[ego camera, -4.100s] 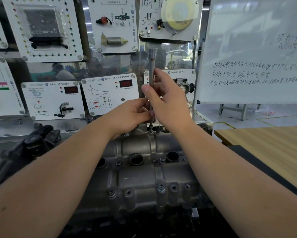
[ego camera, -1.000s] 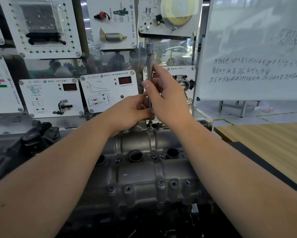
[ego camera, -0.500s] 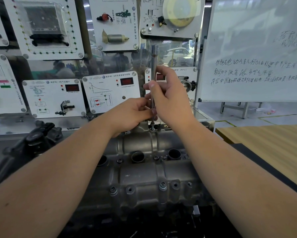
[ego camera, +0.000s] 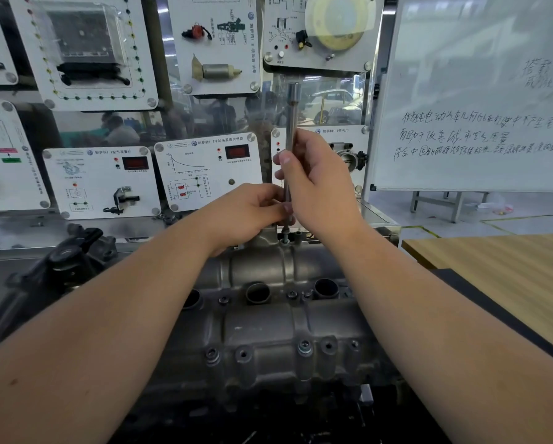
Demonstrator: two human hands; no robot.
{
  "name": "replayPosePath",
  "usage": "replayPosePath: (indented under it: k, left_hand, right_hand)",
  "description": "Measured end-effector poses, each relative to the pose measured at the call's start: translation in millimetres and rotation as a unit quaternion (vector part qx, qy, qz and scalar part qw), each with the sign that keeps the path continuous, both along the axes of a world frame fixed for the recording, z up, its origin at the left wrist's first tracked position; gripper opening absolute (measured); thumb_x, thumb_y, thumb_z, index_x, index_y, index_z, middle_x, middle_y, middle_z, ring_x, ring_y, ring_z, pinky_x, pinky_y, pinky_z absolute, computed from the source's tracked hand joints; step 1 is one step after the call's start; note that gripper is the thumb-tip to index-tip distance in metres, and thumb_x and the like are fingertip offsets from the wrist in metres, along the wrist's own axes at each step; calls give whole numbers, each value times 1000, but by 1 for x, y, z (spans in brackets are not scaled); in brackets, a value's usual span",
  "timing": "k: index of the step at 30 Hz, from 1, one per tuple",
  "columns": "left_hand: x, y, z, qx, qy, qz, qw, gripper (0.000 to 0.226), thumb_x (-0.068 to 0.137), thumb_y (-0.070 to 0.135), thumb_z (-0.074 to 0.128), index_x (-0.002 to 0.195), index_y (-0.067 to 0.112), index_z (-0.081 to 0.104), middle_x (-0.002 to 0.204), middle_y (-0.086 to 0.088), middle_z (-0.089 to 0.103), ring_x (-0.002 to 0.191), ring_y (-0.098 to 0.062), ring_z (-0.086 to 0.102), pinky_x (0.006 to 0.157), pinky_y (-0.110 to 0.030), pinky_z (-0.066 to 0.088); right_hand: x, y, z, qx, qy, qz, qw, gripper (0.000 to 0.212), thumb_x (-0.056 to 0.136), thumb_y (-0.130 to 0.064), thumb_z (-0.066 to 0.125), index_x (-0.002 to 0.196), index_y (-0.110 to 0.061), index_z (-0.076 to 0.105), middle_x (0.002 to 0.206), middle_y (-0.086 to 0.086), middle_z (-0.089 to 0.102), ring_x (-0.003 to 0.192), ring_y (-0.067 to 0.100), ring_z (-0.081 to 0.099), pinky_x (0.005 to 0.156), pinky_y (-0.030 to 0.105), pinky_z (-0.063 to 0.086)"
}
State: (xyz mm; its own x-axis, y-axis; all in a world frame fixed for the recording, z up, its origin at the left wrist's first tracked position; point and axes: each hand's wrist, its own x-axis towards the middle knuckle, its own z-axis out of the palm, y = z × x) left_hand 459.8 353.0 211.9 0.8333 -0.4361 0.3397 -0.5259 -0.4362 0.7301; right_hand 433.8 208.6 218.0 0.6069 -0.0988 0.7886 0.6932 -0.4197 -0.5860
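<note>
As before, the left hand (ego camera: 249, 210) and right hand (ego camera: 320, 187) grip the upright socket driver (ego camera: 292, 105), unmoved.

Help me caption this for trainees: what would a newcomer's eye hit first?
At centre, the right hand and left hand hold an upright metal extension bar at the far edge of the grey engine cover. White sensor panels hang behind; a handwritten whiteboard stands at right.

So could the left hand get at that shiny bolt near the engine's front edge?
Probably yes, once it is free. The left hand pinches the long rod at the far edge; the shiny bolt lies uncovered, nearer the person.
</note>
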Motion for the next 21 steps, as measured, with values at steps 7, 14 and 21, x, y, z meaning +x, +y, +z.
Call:
replayPosePath:
  k: [7, 14, 21]
  left_hand:
    - [-2, 0, 1, 13, -26, -15, 999, 19, 101, 25, 66, 119, 19, 68, 110, -7, 77, 110, -28, 69, 105, -55, 49]
    - [-2, -1, 0, -2, 0, -1, 1000, 17, 100, 31, 66, 111, 20, 72, 103, 2, 79, 106, -18, 72, 107, -58, 49]
    - [0, -1, 1, -4, -5, -4, 1000, 21, 101, 18, 66, 119, 9, 68, 107, -9, 78, 109, -25, 71, 107, -53, 49]
  right_hand:
    - [-4, 2, 0, 6, 1, 7, 1000, 32, 98, -26, 65, 126, -23, 50, 96, -10, 75, 85, 9, 69, 81, 39, 56]
    - [-2, 1, 0, 8, -5, -4, 1000, 17, 102, -19, 57, 119, -20, 59, 96, -13, 70, 83, 6, 68, 76, 36, 59]
    - [-3, 1, -1, -2, 1, 4, 1000, 28, 104, -20, 52, 132, -17, 55, 95, -14, 71, 82, 7, 68, 81, 37, 57]
